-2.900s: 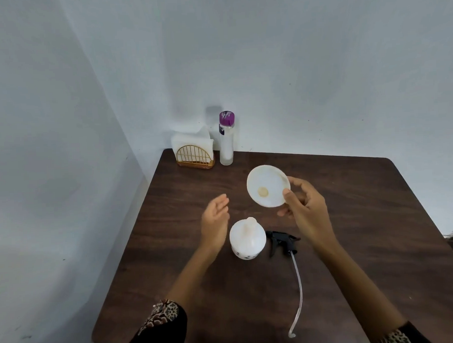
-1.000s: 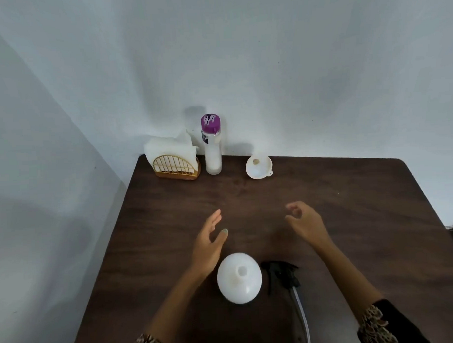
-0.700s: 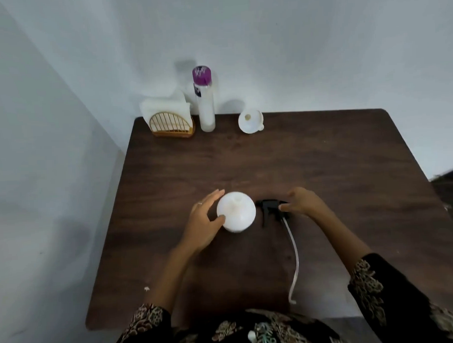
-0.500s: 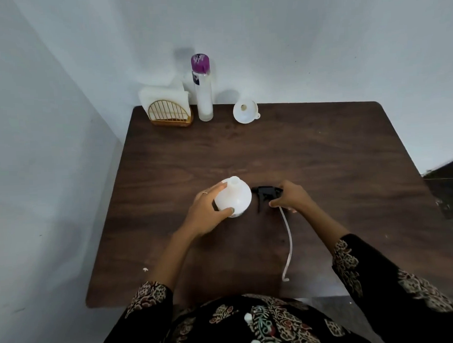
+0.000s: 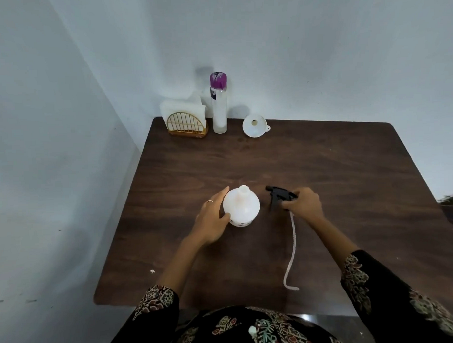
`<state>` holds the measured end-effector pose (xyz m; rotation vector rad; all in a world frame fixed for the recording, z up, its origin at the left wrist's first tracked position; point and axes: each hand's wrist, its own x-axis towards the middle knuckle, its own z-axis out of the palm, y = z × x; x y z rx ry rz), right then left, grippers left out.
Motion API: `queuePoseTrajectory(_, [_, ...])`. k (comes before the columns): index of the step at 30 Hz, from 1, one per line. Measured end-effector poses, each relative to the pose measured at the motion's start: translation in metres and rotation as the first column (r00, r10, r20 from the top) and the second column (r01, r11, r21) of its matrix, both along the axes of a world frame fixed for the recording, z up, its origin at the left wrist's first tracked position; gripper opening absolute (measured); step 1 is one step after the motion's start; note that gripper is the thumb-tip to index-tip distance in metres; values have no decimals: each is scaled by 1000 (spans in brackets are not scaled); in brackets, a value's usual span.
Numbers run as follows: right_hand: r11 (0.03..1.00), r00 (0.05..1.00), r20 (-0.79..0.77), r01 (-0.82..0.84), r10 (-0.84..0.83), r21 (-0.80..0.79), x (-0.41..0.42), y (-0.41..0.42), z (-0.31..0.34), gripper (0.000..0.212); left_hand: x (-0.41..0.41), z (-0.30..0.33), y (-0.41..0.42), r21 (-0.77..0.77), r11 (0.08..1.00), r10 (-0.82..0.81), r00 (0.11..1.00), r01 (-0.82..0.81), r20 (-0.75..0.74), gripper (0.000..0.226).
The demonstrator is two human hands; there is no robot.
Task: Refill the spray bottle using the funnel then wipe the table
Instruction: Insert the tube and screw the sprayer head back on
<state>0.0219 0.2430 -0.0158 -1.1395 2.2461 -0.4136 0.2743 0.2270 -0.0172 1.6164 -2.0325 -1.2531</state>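
Note:
A round white spray bottle (image 5: 243, 206) stands uncapped on the dark wooden table (image 5: 322, 165), its neck open. My left hand (image 5: 211, 218) holds its left side, thumb and fingers curved round the body. Just right of it lies the black spray head (image 5: 277, 195) with its long pale tube (image 5: 291, 248) trailing toward me. My right hand (image 5: 305, 203) grips the spray head's rear end. The white funnel (image 5: 254, 125) sits at the table's far edge, away from both hands.
A tall clear bottle with a purple cap (image 5: 219, 106) stands at the back left, next to a gold wire holder of white napkins (image 5: 186, 120). Walls close off the left and the back. My patterned sleeves and lap are at the near edge.
The funnel went from my right hand to the table's far edge. My left hand then took hold of the white bottle and my right hand closed on the spray head.

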Motion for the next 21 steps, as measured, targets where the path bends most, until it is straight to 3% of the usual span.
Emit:
queuePoseTrajectory(4, [944, 985, 145, 133, -92, -302, -13, -17, 52, 45, 5, 19, -4, -38, 985, 164, 978, -170, -131, 47])
queuePoseTrajectory(8, [714, 918, 385, 333, -96, -615, 0, -31, 125, 42, -2, 56, -10, 45, 990, 138, 941, -131, -310, 18])
queuePoseTrajectory(13, [506, 849, 515, 392, 123, -768, 41, -25, 193, 35, -18, 85, -17, 64, 998, -1, 921, 28, -390, 16])
queuePoseTrajectory(21, [399, 833, 503, 391, 230, -829, 70, -2, 222, 40, -16, 97, -26, 4, 999, 46, 930, -48, -364, 12])
